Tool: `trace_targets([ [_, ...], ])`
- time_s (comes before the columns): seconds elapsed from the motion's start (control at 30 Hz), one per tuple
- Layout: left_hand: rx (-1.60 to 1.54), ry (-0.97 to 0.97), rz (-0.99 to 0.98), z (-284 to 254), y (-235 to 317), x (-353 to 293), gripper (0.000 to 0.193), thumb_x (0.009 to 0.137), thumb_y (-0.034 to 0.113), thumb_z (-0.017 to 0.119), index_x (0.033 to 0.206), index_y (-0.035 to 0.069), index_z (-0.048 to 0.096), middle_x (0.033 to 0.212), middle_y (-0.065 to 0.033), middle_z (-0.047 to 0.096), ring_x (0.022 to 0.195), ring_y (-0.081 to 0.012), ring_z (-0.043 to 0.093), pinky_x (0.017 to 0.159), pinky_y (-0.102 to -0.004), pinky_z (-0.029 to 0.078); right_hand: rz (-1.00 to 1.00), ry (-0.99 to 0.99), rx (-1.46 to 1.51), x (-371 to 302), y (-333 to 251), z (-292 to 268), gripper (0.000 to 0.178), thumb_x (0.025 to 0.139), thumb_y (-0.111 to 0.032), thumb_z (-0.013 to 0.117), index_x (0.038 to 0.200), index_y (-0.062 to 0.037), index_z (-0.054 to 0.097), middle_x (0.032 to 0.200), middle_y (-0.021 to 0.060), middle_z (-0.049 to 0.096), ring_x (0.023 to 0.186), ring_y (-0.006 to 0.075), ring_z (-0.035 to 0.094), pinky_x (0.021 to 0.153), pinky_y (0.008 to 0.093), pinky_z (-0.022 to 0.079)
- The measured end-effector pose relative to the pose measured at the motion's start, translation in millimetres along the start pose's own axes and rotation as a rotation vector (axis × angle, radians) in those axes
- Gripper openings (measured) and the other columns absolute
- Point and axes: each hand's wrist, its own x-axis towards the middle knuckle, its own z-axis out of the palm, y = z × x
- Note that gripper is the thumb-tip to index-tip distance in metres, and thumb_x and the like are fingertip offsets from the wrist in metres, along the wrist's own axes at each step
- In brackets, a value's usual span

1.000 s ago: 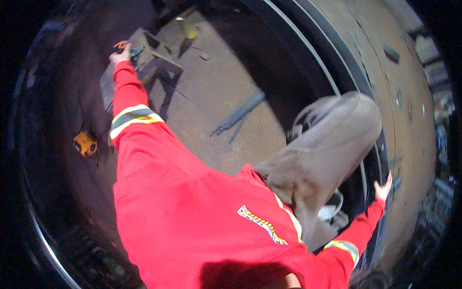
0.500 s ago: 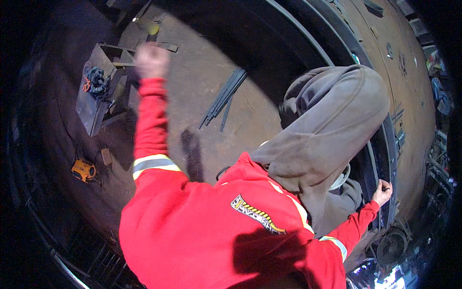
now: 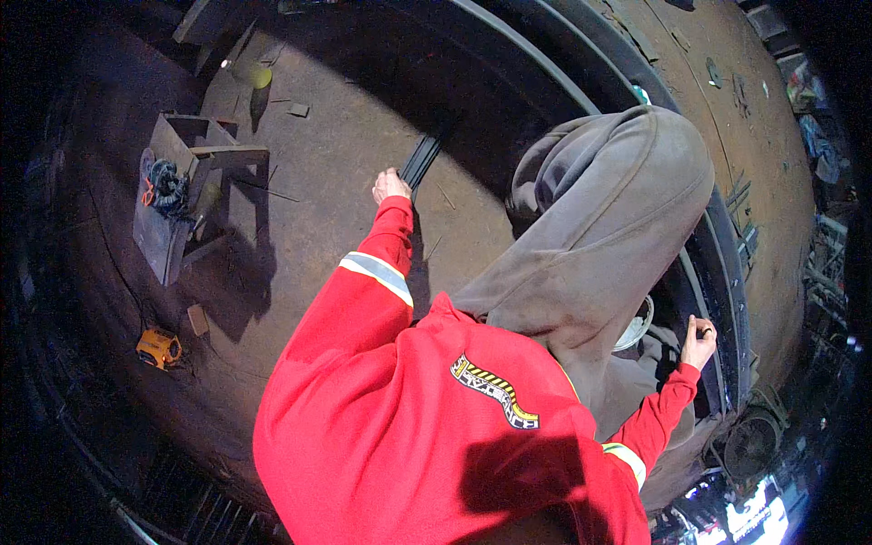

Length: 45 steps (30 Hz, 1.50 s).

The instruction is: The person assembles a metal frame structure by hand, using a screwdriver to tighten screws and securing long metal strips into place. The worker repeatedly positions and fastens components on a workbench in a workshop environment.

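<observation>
Bars [image 3: 421,162] at left hand [image 3: 391,185]; right hand [image 3: 699,342] near beam edge [image 3: 729,309]; fingers' hold unclear.

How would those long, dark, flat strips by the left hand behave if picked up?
The long, dark, flat strips look straight along their visible length, so they are probably stiff. Narrow lines between them suggest separate pieces, and no tie shows, so they might slide apart. Their flat shape on the brown floor makes rolling seem unlikely.
</observation>
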Motion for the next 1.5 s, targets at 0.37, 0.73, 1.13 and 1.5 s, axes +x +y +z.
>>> trace_targets([
  [0.37, -0.110, -0.139, 0.027, -21, -14, 20, 0.024, 0.075, 0.022, 0.068, 0.097, 0.013, 0.068, 0.098, -0.0133, 0.068, 0.095, -0.0329, 0.064, 0.084, -0.0435, 0.050, 0.000, -0.059, 0.040, 1, -22, -4, 0.017, 0.082, -0.013, 0.070, 0.075, -0.0001, 0.061, 0.088, 0.0118, 0.065, 0.090, 0.0241, 0.060, 0.087, 0.0352, 0.045],
  [0.73, -1.129, -0.477, 0.375, -222, 95, -14, 0.020, 0.086, 0.016, 0.068, 0.100, 0.001, 0.066, 0.081, -0.0023, 0.066, 0.065, -0.0074, 0.059, 0.054, -0.0237, 0.052, -0.088, 0.131, 0.447, 11, -123, -24, 0.010, 0.086, -0.007, 0.065, 0.082, 0.0015, 0.062, 0.090, 0.0068, 0.064, 0.086, 0.0154, 0.059, 0.081, 0.0278, 0.045],
  [1.13, -0.890, -0.366, 1.025, -367, 264, -79, 0.023, 0.084, 0.018, 0.066, 0.096, -0.002, 0.066, 0.080, -0.0052, 0.063, 0.069, -0.0136, 0.062, 0.055, -0.0274, 0.053, -0.267, 0.171, 0.885, 30, -200, -77, 0.011, 0.088, -0.010, 0.065, 0.090, 0.0014, 0.065, 0.085, 0.0016, 0.065, 0.079, 0.0073, 0.057, 0.074, 0.0227, 0.045],
  [1.5, -1.370, -0.532, 1.078, -450, 439, -103, 0.017, 0.087, 0.010, 0.063, 0.102, 0.001, 0.064, 0.091, -0.0078, 0.068, 0.075, -0.0191, 0.067, 0.064, -0.0326, 0.056, -0.245, -0.432, 1.405, -1, -272, -66, 0.030, 0.093, -0.018, 0.056, 0.114, 0.0033, 0.060, 0.097, 0.0088, 0.066, 0.088, 0.0162, 0.063, 0.075, 0.0303, 0.052],
])
